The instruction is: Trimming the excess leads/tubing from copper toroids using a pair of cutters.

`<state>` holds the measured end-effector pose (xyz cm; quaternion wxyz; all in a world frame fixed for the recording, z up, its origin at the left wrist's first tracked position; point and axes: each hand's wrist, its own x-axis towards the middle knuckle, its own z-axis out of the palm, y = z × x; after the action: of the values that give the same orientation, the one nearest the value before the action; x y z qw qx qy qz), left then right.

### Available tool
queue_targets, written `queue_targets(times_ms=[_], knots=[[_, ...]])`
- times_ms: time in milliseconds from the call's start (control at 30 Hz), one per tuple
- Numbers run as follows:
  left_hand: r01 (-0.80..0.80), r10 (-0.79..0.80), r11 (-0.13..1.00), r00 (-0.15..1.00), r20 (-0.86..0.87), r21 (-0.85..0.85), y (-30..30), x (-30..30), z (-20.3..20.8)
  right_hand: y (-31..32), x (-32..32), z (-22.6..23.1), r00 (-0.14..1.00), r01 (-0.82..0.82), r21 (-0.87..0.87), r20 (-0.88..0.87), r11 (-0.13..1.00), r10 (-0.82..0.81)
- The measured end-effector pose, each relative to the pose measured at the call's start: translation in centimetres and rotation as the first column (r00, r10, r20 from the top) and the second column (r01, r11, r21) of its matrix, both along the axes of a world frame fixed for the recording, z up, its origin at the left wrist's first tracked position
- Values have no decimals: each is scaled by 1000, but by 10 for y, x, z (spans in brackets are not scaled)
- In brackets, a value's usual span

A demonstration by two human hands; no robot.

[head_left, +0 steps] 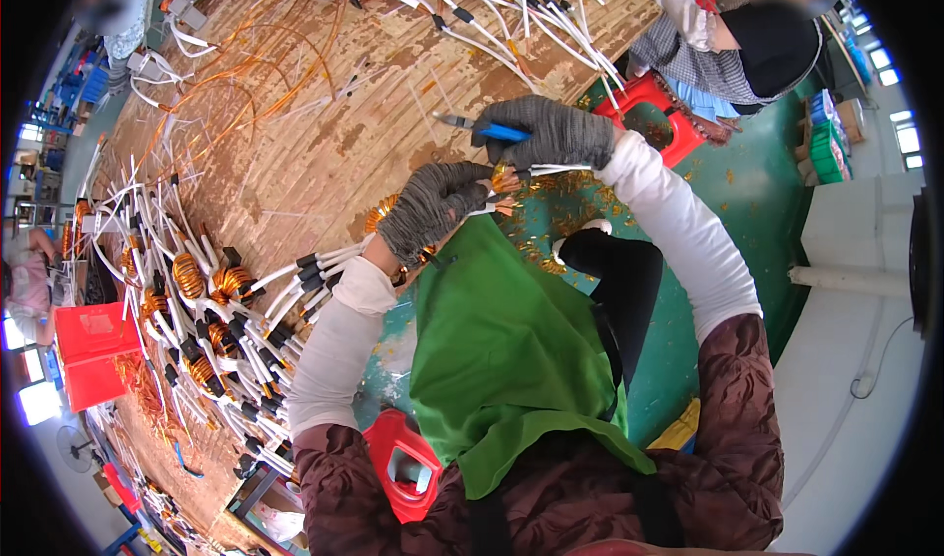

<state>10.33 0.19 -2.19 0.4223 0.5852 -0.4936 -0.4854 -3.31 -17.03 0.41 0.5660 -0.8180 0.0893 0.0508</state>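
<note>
Both my hands wear grey knit gloves and meet at the table's near edge. My left hand [430, 212] is closed around a copper-wound coil [382, 213], whose orange turns show past the glove. Beside its fingers, bare copper strands [505, 178] fan out. White-sleeved leads [562, 169] run to the right under my right hand. My right hand [559, 131] grips a blue-handled knife [504, 133], its grey tip pointing left, above the strands. Whether the right fingers also touch the leads is hidden.
Many coils with white leads [211, 305] are heaped on the wooden table [374, 94] at left, and more leads [511, 35] lie at the far edge. Red stools [678, 143] stand right and below. A green apron [511, 350] covers my lap. Another person [728, 59] sits at far right.
</note>
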Motion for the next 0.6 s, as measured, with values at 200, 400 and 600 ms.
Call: queue_targets(times_ms=[200,400,600], knots=[[-37,72,983,978,-196,177,-10,5,9,-21,27,-3,949,-219,-251,169,943,265],[-69,103,991,944,-314,118,-17,16,-13,-15,34,-2,977,-66,-303,175,951,124],[-132,182,980,899,-398,152,-14,13,-11,-26,-17,2,946,310,-64,124,949,-301]])
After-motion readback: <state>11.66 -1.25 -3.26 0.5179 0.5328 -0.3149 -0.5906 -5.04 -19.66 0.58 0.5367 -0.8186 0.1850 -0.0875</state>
